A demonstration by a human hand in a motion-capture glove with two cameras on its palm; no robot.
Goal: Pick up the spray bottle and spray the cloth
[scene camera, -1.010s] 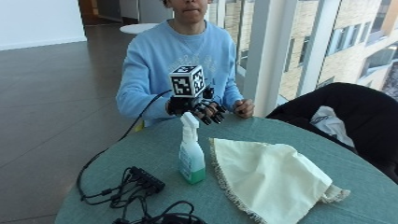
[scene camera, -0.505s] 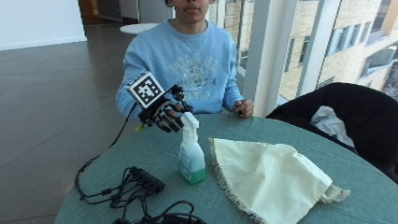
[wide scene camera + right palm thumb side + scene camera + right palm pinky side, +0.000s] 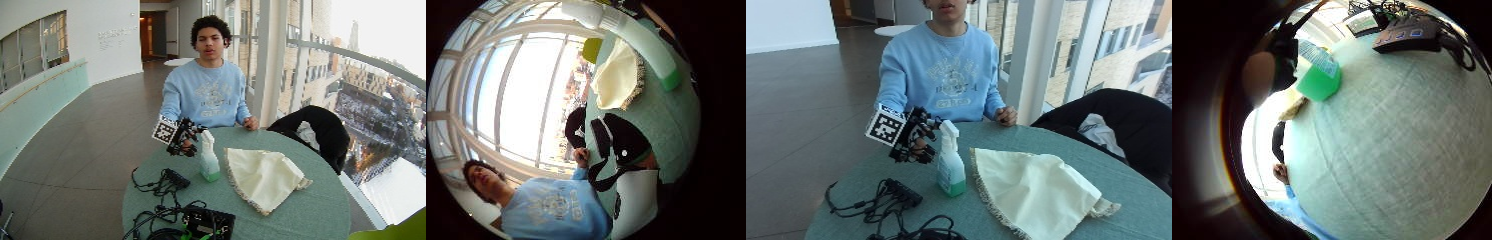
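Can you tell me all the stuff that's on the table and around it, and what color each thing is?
Bottle: one, clear with green liquid and a white sprayer, standing on the table beside the cloth.
Cloth: one, cream with a fringed edge, spread flat on the table.
Cables: one black tangle, near the table's edge, on the far side of the bottle from the cloth.
Black box: one, with cables, at the table's near edge.
Table: one, round, green.
Jacket: one, black, draped over a seat beside the table.
Right hand: black glove, raised next to the bottle's sprayer, fingers curled, not gripping it yet.
Bare hand: resting at the table's far edge.
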